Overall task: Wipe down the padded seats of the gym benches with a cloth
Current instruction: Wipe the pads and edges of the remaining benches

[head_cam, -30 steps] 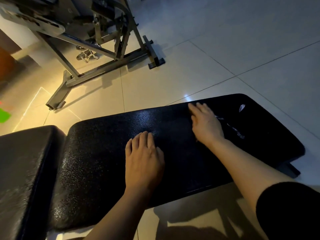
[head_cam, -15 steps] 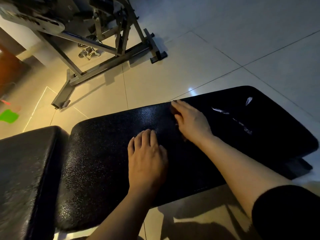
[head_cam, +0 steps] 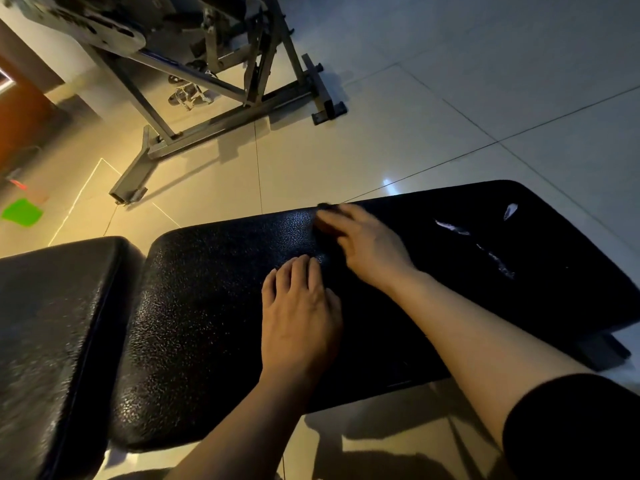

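Left hand (head_cam: pixel 299 317) lies flat on the black bench pad (head_cam: pixel 214 306), fingers together. Right hand (head_cam: pixel 367 245) presses a dark cloth (head_cam: pixel 325 207) near the pad's far edge; its fingers are too blurred to tell.

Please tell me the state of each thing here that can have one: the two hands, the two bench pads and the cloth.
Left hand: flat on the pad, fingers straight.
Right hand: blurred, on the dark cloth; grip unclear.
Long pad: white tears near its right end.
Left pad: untouched.
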Demonstrator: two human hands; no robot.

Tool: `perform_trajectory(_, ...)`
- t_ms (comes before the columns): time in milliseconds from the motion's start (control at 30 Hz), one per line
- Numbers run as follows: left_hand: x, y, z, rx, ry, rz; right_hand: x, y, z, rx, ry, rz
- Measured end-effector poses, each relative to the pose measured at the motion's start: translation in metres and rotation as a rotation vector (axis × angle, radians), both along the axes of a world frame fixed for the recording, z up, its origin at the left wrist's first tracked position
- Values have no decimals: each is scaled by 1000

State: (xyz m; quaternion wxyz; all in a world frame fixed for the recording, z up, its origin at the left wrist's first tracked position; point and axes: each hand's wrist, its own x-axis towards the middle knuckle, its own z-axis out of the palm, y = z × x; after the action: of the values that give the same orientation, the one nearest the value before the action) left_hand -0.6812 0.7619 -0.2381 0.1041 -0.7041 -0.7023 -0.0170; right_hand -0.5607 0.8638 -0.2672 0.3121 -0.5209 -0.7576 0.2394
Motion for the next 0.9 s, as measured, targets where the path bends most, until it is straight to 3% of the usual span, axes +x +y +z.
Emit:
perform_trajectory(133,-1,0,-4,49,-37,-10,42,18,-15,-93,16,-312)
perform_trajectory(200,-1,1,-5,61,-37,-16,36,15,-14,-123,7,-359)
perform_trajectory(467,-2,1,-2,13,-23,-28,-37,4,6,5,63,78)
perform_trajectory(767,-3,2,-5,61,-71,-20,22,32,-10,-124,9,-339)
perform_trajectory(900,-3,3,-6,62,-60,-18,-19,25,2,-22,34,-208)
